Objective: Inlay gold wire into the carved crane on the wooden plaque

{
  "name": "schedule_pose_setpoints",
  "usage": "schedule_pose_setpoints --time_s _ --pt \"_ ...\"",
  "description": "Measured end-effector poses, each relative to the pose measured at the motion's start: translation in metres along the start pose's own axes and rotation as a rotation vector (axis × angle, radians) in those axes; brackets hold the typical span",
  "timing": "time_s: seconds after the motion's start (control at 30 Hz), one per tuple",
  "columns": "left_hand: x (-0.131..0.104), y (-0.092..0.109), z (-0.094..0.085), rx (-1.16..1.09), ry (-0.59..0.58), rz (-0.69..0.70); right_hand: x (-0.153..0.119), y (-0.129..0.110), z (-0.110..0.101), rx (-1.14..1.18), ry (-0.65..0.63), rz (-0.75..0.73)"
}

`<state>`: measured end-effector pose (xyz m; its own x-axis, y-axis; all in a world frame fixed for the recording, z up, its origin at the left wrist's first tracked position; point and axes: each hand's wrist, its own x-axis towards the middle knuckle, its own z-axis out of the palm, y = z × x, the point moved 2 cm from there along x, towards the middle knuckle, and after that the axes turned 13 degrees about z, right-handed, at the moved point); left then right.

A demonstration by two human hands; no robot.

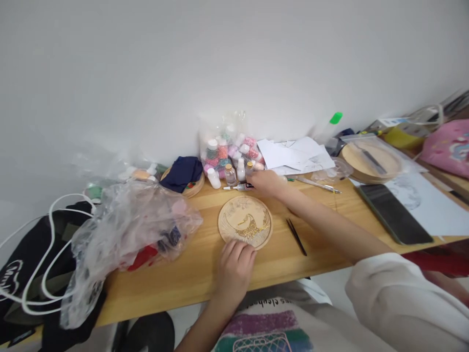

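Observation:
A round wooden board (246, 220) lies flat on the table, bearing a bird design partly covered in gold. My left hand (238, 261) is closed over its lower rim, fingers bent and side by side. Beyond the board, my right hand (267, 183) reaches in among small containers, its fingers drawn together. Its fingertips meet the right end of a glue tube (238, 187) and the front of a gold-capped bottle (249, 168); what they grip is hidden. Left of them stand a cork-topped glass jar (230, 175), a white nozzle bottle (241, 170) and a tilted white bottle (214, 179).
Black tweezers (296, 237) lie right of the board. A clear bag of coloured jars (223, 146) leans on the wall. Further right are papers (293, 152), a pen (317, 184) and a phone (394, 213). A crumpled plastic bag (135, 225) and white cable (51, 234) occupy the left.

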<state>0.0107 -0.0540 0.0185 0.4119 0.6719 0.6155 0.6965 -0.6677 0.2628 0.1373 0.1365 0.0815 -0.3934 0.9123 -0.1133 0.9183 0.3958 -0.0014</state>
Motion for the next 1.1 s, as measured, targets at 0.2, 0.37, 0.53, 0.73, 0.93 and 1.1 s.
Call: schedule_pose_setpoints --time_s 0.2,0.37,0.53,0.73,0.93,1.1 --pt "0.005 -0.009 0.001 -0.062 0.030 -0.058 0.009 0.005 0.006 -0.007 -0.067 0.042" --pt "-0.004 -0.025 -0.022 -0.250 0.129 -0.294 -0.034 0.015 -0.002 0.075 -0.048 0.084" --pt "-0.007 -0.031 -0.050 -0.621 0.101 -0.571 -0.131 -0.014 -0.008 0.311 -0.087 -0.117" --pt "-0.001 0.003 -0.044 -1.016 -0.140 -0.724 -0.192 -0.046 0.022 0.447 -0.016 -0.253" --pt "-0.011 0.009 -0.040 -1.159 0.033 -0.889 -0.214 -0.011 0.053 1.099 -0.042 0.168" --pt "-0.007 0.021 -0.033 -1.238 0.114 -0.911 -0.217 -0.034 0.077 1.933 -0.050 0.171"
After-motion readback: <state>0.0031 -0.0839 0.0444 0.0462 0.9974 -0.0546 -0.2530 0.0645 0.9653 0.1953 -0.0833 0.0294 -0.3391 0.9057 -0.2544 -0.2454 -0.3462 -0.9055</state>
